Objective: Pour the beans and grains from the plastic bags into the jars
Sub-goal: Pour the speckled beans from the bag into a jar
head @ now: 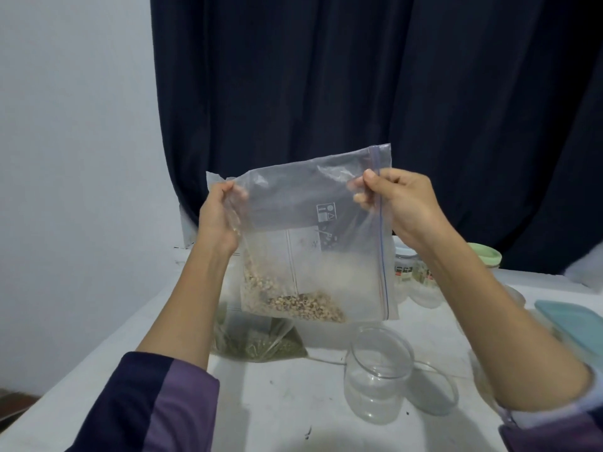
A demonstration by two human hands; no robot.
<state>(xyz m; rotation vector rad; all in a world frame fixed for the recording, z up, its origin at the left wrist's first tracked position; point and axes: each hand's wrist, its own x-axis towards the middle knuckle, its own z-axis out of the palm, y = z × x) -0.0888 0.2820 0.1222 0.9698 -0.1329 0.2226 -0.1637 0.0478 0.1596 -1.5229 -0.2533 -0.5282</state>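
Dark curtain behind a white table (261,402). Left hand (217,220) and right hand (404,203) pinch the limp clear zip-seal bag of pale beans (303,243) above an open clear jar (378,373); floppy, bottom-weighted, best gripped at corners.

A dark navy curtain (359,93) hangs in folds across the far side, covering most of the background, with a pale bare wall (71,141) to its left. Below them a white table (277,402) runs from the near edge to the curtain, its surface marked with a few small dark specks. On the right edge of the table lies a flat teal lid (577,324), and at the near left corner a strip of brown floor (16,402) shows.
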